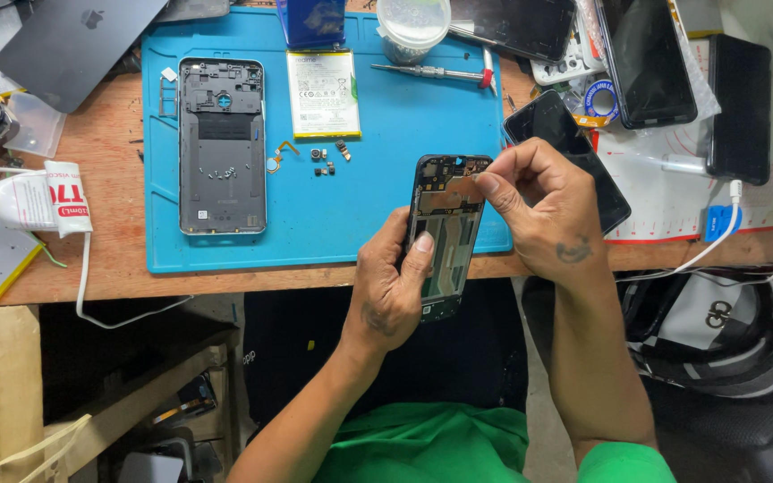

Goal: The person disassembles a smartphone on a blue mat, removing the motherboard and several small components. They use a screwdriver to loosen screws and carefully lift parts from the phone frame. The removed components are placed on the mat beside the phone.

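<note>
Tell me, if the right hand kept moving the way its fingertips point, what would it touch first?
The right hand points left and slightly down at the top of the opened phone frame that the left hand holds. Its fingertips already look to be at that upper edge, so the frame comes first, though depth is unclear.

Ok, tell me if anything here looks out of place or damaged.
Nothing looks broken. The opened phone sits in the left hand, with the right hand at its top. Its battery, back cover and small parts lie on the blue mat.
</note>
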